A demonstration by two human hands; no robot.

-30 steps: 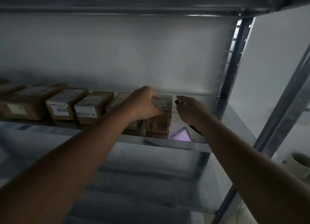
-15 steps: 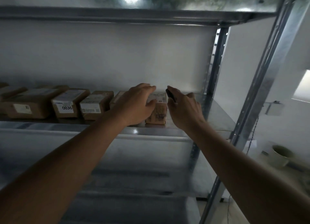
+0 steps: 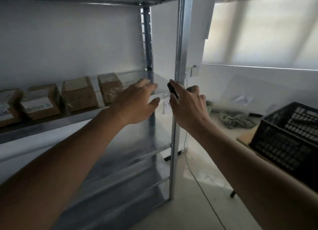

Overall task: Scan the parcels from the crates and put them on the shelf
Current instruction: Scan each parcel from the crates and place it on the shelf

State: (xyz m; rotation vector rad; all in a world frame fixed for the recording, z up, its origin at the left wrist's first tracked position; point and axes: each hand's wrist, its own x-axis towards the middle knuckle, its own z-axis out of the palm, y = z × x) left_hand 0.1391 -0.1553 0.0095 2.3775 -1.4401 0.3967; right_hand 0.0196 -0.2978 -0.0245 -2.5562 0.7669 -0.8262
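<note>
Parcels shelved, crate comes next

Parcels (image 3: 79, 93) sit in a row on the shelf (image 3: 51, 124), the end one (image 3: 110, 86) just left of your left hand (image 3: 137, 104). That hand hangs with fingers spread, holding nothing, just clear of the boxes. Your right hand (image 3: 187, 107) is curled round the dark scanner (image 3: 172, 90). Head view shows the black crate (image 3: 289, 136) low on your right, contents not readable from here. Swing the free hand that way, and keep the scanner pointing forward, ready for the label.
</note>
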